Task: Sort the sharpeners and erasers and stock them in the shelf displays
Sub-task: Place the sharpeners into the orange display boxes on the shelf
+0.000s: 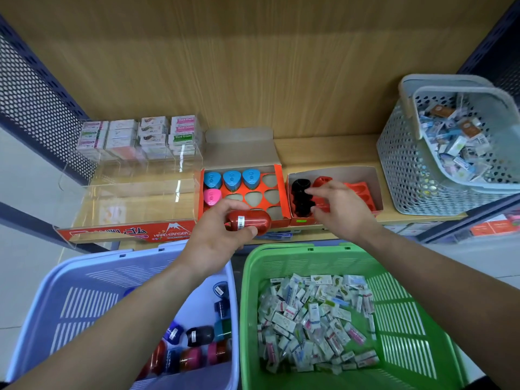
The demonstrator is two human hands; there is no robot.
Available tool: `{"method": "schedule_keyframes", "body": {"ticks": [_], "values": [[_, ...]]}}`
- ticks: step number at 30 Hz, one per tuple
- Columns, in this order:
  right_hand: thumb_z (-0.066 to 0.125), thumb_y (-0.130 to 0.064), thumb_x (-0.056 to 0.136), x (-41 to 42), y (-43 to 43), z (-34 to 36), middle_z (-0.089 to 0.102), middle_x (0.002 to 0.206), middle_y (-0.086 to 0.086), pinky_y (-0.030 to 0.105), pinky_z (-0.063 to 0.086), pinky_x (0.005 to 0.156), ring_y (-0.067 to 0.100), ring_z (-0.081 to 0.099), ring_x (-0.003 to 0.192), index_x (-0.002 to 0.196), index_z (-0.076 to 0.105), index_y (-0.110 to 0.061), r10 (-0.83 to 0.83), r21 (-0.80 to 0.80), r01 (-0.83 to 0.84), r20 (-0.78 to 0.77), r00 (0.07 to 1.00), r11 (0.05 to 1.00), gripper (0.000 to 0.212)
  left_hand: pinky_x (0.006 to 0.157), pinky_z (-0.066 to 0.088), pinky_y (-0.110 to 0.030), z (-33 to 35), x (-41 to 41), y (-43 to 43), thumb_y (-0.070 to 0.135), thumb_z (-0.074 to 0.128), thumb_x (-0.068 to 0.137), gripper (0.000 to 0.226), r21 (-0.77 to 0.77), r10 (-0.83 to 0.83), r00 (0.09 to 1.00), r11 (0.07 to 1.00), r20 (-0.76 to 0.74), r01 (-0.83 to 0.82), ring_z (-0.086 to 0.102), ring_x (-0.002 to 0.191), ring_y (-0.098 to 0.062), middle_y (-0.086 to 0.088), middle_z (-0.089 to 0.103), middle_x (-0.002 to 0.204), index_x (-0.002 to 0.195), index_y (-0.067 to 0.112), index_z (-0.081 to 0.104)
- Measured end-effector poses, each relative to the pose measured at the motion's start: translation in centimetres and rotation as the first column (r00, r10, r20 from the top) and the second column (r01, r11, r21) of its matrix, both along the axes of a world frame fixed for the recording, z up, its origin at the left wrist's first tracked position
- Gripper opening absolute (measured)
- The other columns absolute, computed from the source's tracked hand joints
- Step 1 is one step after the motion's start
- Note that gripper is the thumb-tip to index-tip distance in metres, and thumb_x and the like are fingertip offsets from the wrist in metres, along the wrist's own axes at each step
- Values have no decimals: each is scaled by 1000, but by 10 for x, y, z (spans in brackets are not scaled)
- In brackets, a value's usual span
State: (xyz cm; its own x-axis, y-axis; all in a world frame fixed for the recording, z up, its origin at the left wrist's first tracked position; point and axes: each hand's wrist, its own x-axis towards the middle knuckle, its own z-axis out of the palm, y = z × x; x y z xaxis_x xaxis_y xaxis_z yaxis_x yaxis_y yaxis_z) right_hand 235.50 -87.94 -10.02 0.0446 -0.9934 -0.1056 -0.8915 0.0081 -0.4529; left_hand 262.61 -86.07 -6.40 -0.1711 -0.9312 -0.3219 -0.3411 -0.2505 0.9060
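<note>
My left hand grips a red oval sharpener with a barcode label, just in front of the orange display box that holds three blue sharpeners and a pink one. My right hand reaches into the second display box, its fingers on a black sharpener beside a red moulded insert. The blue basket below holds several loose sharpeners. The green basket is full of wrapped erasers.
A clear acrylic display with stacked eraser boxes stands at the shelf's left. A grey basket of mixed small packs sits at the right end of the wooden shelf. Dark perforated panels flank both sides.
</note>
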Motion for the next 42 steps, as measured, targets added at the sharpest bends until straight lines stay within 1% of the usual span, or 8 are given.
{"method": "schedule_keyframes", "body": {"ticks": [4, 6, 13, 17, 23, 27, 35, 42], "values": [[68, -20, 95, 31, 8, 36, 69, 102, -12, 22, 51, 80, 2, 64, 84, 117, 74, -27, 64, -21, -61, 396, 916, 998, 23, 77, 54, -12, 7, -7, 0, 4, 80, 82, 42, 17, 21, 998, 1000, -66, -20, 71, 92, -12, -2, 74, 105, 118, 14, 60], [68, -20, 96, 48, 16, 46, 72, 99, -9, 26, 56, 80, 11, 69, 84, 112, 74, -29, 75, 49, -124, 567, 821, 991, 19, 75, 53, -11, 11, -11, 2, 4, 81, 80, 40, 5, 22, 994, 1000, -103, -22, 71, 89, -7, -1, 74, 104, 114, 13, 62], [73, -16, 91, 60, 37, 47, 71, 86, -5, 42, 59, 75, 25, 71, 78, 95, 62, -22, 24, 20, -47, 632, 775, 999, 14, 83, 60, -29, 23, -18, 9, 14, 79, 85, 30, -123, -51, 994, 992, -99, 39, 70, 93, -20, -8, 72, 103, 109, 30, 73], [66, -25, 97, 61, 40, 63, 69, 82, 6, 43, 56, 67, 27, 70, 68, 101, 60, -16, -136, 142, 38, 792, 595, 989, 11, 73, 63, -44, 23, -23, 11, 16, 85, 80, 33, -144, -73, 995, 988, -64, 63, 67, 76, -22, -17, 64, 94, 103, 36, 73], [74, -27, 91, 54, 37, 65, 70, 83, 25, 39, 57, 64, 26, 67, 64, 95, 64, -10, -190, 233, 20, 735, 651, 972, 20, 84, 53, -35, 18, -33, 15, 36, 92, 64, 45, -237, -123, 986, 960, 115, 147, 65, 91, -12, 11, 65, 98, 100, 45, 68], [84, -11, 81, 28, 30, 56, 73, 82, 4, 35, 59, 76, 18, 69, 74, 104, 67, -15, -290, 261, 140, 725, 625, 955, 29, 90, 56, -35, 16, -34, 14, 26, 90, 73, 49, -172, -108, 988, 977, 114, 126, 66, 95, -11, 9, 65, 115, 114, 36, 65], [79, -10, 86, -34, 9, 17, 73, 108, -1, 23, 51, 97, 9, 66, 98, 118, 73, -16, -297, -7, 306, 212, 931, 952, 33, 84, 47, -27, 9, -18, 6, 35, 78, 84, 35, -173, -199, 877, 938, 437, 299, 61, 101, -7, 11, 53, 117, 115, 36, 61], [77, -12, 87, -28, -10, -11, 67, 121, 3, 37, 53, 97, 21, 63, 105, 121, 72, -21, -194, -123, 197, 40, 980, 973, 35, 81, 42, -24, 6, -10, 3, 33, 77, 85, 30, -186, -195, 847, 928, 495, 322, 61, 98, -9, 13, 52, 111, 112, 35, 63]]}}
